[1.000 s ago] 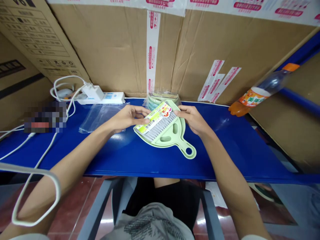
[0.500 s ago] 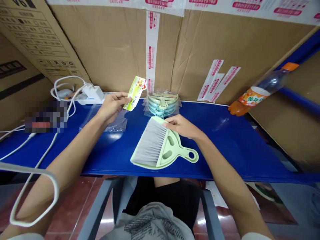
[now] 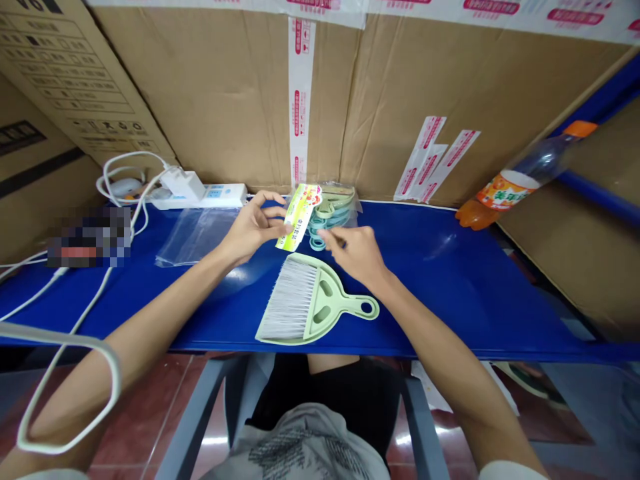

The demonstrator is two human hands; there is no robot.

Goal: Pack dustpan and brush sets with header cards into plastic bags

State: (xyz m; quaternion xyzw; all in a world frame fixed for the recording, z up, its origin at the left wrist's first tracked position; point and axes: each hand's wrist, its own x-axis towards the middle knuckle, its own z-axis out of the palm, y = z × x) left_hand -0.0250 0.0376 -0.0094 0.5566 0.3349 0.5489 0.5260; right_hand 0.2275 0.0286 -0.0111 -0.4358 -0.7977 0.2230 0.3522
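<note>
My left hand point(image 3: 254, 230) pinches a yellow-green and white printed card point(image 3: 299, 219) above the table, its other fingers spread. Just right of the card is my right hand point(image 3: 356, 257), fingers curled and thumb pressed in. Whatever it may hold is hidden. Below both hands, a hand brush point(image 3: 290, 300) with white bristles lies in a pale green dustpan point(image 3: 327, 279) near the table's front edge, handles to the right. Behind the card stands a stack of bagged brush-and-dustpan sets point(image 3: 337, 207), green on top and bluish below, partly covered by the card and my right hand.
Clear plastic bags point(image 3: 195, 233) lie left on the blue table point(image 3: 450, 287). Behind them is a white power strip point(image 3: 225, 195) with cables. An orange drink bottle point(image 3: 510, 187) leans at the right. Cardboard point(image 3: 225, 100) walls the back.
My right hand has let go of the brush and dustpan, which now rest on the table, and moved up to the card. My left hand has brought the card rightward and down.
</note>
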